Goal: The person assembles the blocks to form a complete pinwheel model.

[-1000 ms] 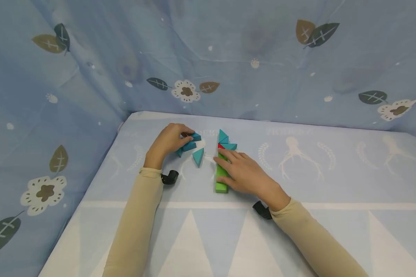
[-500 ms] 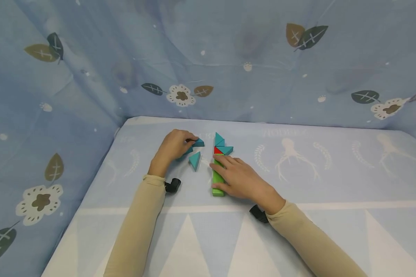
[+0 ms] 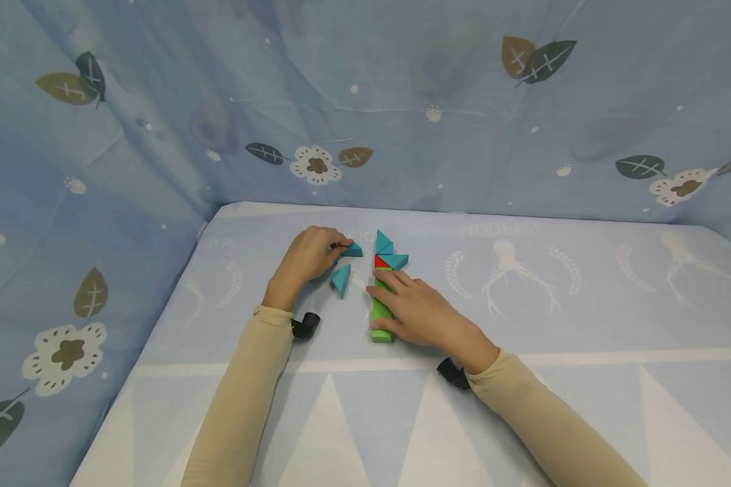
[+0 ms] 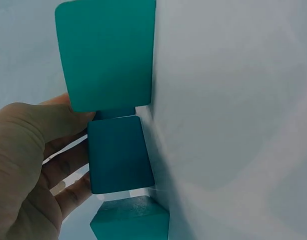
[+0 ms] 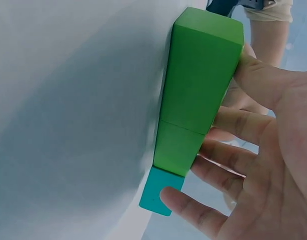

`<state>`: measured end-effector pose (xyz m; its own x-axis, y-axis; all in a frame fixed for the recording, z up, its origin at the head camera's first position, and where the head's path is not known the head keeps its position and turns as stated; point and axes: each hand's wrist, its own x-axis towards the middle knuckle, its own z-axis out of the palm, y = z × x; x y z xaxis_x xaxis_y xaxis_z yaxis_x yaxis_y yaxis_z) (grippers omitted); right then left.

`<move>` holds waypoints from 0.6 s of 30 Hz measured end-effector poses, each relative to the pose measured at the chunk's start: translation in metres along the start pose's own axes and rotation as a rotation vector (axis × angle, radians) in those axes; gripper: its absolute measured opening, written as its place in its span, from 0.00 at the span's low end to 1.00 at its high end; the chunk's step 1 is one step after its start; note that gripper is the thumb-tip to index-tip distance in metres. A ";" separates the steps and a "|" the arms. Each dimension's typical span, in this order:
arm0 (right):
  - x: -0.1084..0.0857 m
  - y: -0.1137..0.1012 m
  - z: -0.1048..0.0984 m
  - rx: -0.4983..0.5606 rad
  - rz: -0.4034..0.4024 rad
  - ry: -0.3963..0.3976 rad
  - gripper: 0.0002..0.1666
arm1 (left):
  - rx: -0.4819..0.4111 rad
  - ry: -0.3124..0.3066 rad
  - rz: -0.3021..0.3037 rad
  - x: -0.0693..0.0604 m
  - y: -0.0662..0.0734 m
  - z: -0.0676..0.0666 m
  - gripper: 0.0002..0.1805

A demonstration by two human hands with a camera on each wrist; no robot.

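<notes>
My left hand [image 3: 308, 256] pinches a teal triangular block [image 3: 352, 249] between thumb and fingers. A loose teal triangular block [image 3: 341, 281] lies just right of it on the cloth. In the left wrist view, more teal blocks [image 4: 120, 155] stand beside the fingers, hidden under the hand from above. My right hand [image 3: 423, 312] rests along a row of green blocks [image 3: 382, 335], its thumb and fairly straight fingers touching their side in the right wrist view. At the row's far end sit a red triangular block [image 3: 380, 262] and several teal triangular blocks [image 3: 383, 244].
A pale patterned cloth [image 3: 524, 406] covers the table. Blue fabric with leaves and flowers [image 3: 317, 165] hangs along the back and left. Black cameras sit at the left wrist [image 3: 306, 326] and the right wrist [image 3: 453, 374].
My left hand has shifted slightly right, and the teal block at its fingertips has moved right with it. The right hand stays on the green row. The head view has shifted slightly.
</notes>
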<state>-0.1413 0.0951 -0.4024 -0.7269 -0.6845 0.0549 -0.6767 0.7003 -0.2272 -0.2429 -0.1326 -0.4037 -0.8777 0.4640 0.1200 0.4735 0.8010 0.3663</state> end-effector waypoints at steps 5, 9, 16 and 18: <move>0.000 0.001 0.001 0.024 0.014 -0.016 0.36 | 0.060 -0.035 0.013 -0.001 0.005 -0.003 0.16; 0.001 0.002 0.001 0.050 0.024 -0.032 0.36 | 0.119 -0.072 0.028 -0.003 0.015 -0.011 0.19; 0.001 0.004 0.001 0.100 0.044 -0.060 0.37 | 0.184 -0.184 0.001 -0.006 0.033 -0.018 0.16; 0.001 0.004 0.001 0.106 0.046 -0.063 0.37 | 0.181 -0.194 0.004 -0.006 0.035 -0.017 0.15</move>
<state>-0.1448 0.0969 -0.4041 -0.7460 -0.6657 -0.0184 -0.6240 0.7084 -0.3300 -0.2222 -0.1138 -0.3763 -0.8534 0.5171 -0.0650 0.4976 0.8456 0.1934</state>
